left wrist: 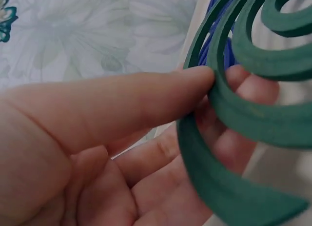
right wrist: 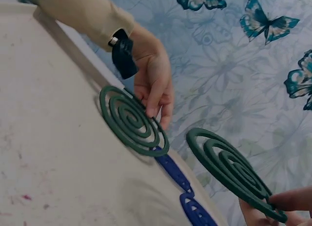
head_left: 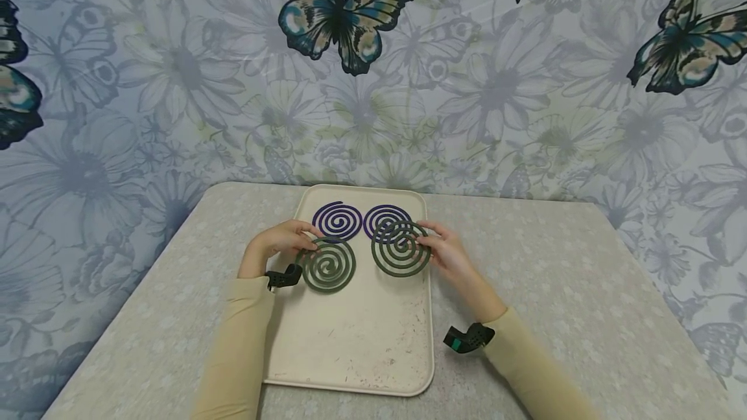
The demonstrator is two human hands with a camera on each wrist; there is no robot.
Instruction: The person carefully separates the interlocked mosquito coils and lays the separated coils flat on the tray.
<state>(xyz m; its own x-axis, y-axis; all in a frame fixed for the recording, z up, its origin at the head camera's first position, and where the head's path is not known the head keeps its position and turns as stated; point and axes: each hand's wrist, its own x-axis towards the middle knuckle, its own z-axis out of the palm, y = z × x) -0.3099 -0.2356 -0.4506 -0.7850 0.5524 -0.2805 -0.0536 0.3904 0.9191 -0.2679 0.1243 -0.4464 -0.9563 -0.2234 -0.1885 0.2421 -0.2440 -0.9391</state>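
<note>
My left hand [head_left: 279,242] pinches the left edge of a green mosquito coil [head_left: 329,266]. In the left wrist view its thumb lies on top of the coil's outer ring [left wrist: 258,119], with fingers underneath. My right hand [head_left: 454,256] grips a second green mosquito coil [head_left: 401,247] by its right edge. That coil is raised and tilted in the right wrist view, and it overlaps a purple coil in the head view. Two purple mosquito coils, a left one [head_left: 338,221] and a right one [head_left: 382,216], lie side by side at the tray's far end.
A cream tray [head_left: 350,342] with a raised rim and reddish specks at its near right lies on a pale patterned table [head_left: 525,264]. Behind the table hangs a cloth [head_left: 496,83] printed with butterflies and flowers. Both wrists wear black camera mounts.
</note>
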